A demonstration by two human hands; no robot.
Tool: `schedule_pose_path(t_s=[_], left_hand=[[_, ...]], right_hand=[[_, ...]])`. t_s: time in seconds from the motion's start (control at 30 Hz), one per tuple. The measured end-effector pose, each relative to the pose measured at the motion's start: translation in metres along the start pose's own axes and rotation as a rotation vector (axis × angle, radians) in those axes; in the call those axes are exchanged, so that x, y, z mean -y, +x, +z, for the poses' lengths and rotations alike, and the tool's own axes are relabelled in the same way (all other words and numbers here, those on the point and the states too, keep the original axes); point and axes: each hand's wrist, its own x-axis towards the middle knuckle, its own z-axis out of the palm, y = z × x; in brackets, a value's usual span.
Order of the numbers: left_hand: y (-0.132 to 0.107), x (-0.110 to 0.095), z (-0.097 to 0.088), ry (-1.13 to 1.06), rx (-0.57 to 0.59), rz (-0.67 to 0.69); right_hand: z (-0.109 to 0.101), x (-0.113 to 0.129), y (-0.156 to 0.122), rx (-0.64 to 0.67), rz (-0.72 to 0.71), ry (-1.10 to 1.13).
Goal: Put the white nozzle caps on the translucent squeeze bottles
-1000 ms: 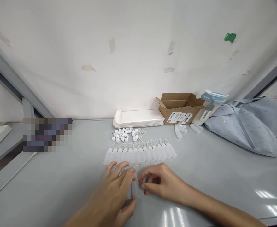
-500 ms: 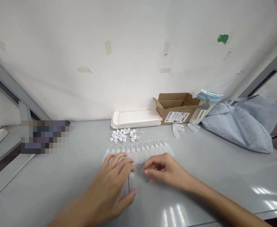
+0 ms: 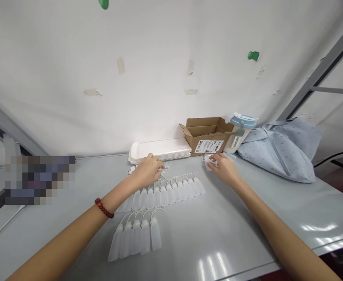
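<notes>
Near the front of the white stack, my left hand [image 3: 148, 170] is bent over a pile of small white caps [image 3: 132, 169]. Its fingers are closed, and what is between them is hidden. My right hand [image 3: 224, 170] reaches to loose translucent plastic bottles in front of the box, with thumb and fingertips on one bottle [image 3: 208, 159]. Below my left hand, a long row of flat translucent bottles [image 3: 171, 193] lies side by side, a thin white cord or tube curving from each neck. A shorter row of similar bottles [image 3: 135, 238] lies closer to me.
An open cardboard box [image 3: 209, 142] stands against the wall, beside a stack of white trays or envelopes [image 3: 162, 148]. To the right are a blue-lidded cup [image 3: 240, 132] and a pale blue fabric bag [image 3: 279, 156]. A white cable [image 3: 6, 224] runs along the left side.
Both hands have moved away from the front row: my left hand forward to the caps, my right hand forward and right to the loose bottles. The front row is uncovered. The view has shifted.
</notes>
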Motion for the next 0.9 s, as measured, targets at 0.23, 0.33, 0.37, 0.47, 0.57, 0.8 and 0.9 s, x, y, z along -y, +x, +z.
schedule_pose_path(t_s=[0.23,0.33,0.37,0.47,0.57,0.8,0.9], left_hand=[[0.000,-0.005,0.009,0.015,0.052,0.118],[0.001,-0.004,0.011,-0.017,0.043,0.111],[0.002,-0.004,0.012,-0.035,0.037,0.106],[0.001,-0.002,0.011,-0.110,0.011,0.082],[-0.001,-0.001,0.008,-0.207,-0.036,0.031],[-0.024,-0.009,-0.010,-0.488,-0.218,-0.227],[-0.042,-0.019,-0.012,-0.740,-0.266,-0.359]], right_hand=[[0.000,0.002,0.001,0.075,0.047,-0.052],[0.001,0.002,0.000,0.106,0.062,-0.056],[0.002,0.002,0.000,0.114,0.067,-0.057],[0.004,0.002,-0.001,0.127,0.075,-0.053],[0.006,0.002,-0.001,0.117,0.069,-0.033],[-0.008,0.024,-0.010,0.058,-0.040,0.144],[-0.014,0.054,-0.028,0.087,-0.144,0.282]])
